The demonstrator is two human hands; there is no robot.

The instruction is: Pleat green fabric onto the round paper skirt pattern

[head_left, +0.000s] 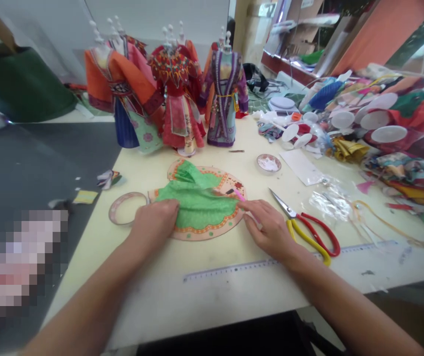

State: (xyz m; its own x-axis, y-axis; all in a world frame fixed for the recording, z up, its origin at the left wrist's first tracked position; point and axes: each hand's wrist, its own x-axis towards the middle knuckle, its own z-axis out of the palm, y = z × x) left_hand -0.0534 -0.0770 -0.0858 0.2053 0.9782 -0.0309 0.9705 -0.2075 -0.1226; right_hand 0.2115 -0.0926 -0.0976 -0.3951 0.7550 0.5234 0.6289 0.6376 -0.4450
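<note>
A green cloth piece (206, 202) with a scalloped peach-and-orange border lies creased on the table in front of me, its upper part folded over. My left hand (156, 220) is closed on its left edge, with the fingertips hidden. At the right edge, my right hand (266, 225) pinches the border between thumb and index finger. A small pink-handled tool with a dark tip (238, 194), perhaps a brush, lies across the cloth by my right fingertips. Left of my left hand is a patterned tape roll (113, 210). Red-and-yellow-handled scissors (289, 211) lie partly open beside my right hand.
A clear ruler (230, 269) runs under my right forearm. Behind the cloth stands a small bowl of white paste (269, 163). Several costumed doll stands (221, 99) line the back. Heaped fabric scraps and white stands (390, 133) crowd the right. A yellow scrap (86, 197) lies left.
</note>
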